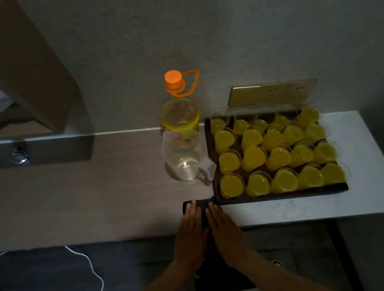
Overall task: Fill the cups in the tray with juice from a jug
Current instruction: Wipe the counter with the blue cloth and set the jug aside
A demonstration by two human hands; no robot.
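cups [277,153]: clear plastic, in rows in a dark tray [282,196], all that i can see hold yellow juice. the far row is dim, its levels hard to read. tray sits at the right on the table [78,191], partly over a white slab [359,167]. jug [183,158]: clear, upright, looks empty, just left of the tray, handle toward it. behind the jug, a bottle [178,106] with an orange cap, against the wall [241,21]. a socket plate [272,93] is on the wall behind the tray. my left hand [192,235] and right hand [226,231]: side by side, fingers straight and flat on a dark object [200,208] at the table's near edge, gripping nothing. white cable [89,266] on the floor at left.
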